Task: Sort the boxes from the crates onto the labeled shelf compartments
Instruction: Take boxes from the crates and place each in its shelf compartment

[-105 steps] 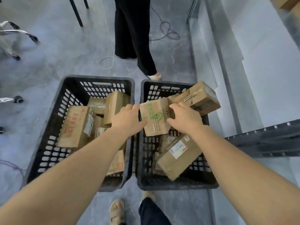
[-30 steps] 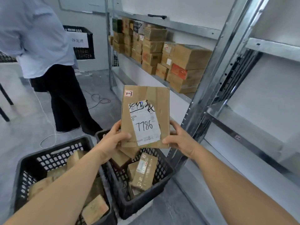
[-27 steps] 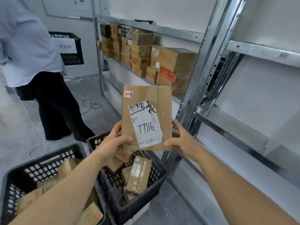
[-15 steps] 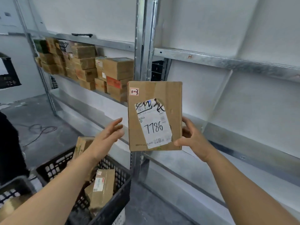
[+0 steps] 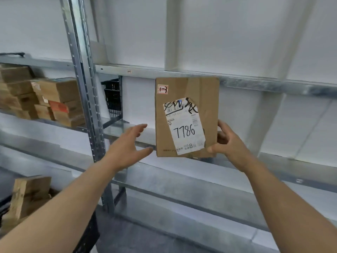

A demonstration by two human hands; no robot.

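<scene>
A flat brown cardboard box is held upright in front of the metal shelving; it bears a white label reading 7786 and a small red-edged sticker at its top left. My right hand grips its lower right edge, thumb on the front. Just left of the box, not touching it, my left hand hovers with its fingers spread. The shelf rail behind the box carries a small label tag. A black crate shows at the bottom left with a box standing in it.
A steel upright post splits the shelving. Left of it, a shelf holds several stacked cardboard boxes. A black crate sits at the back behind the post. The middle shelf board runs below my hands.
I turned from the crates to the shelf and lifted the 7786 box up to shelf height. My left hand let go of it and drew slightly away; the right hand keeps holding it.
</scene>
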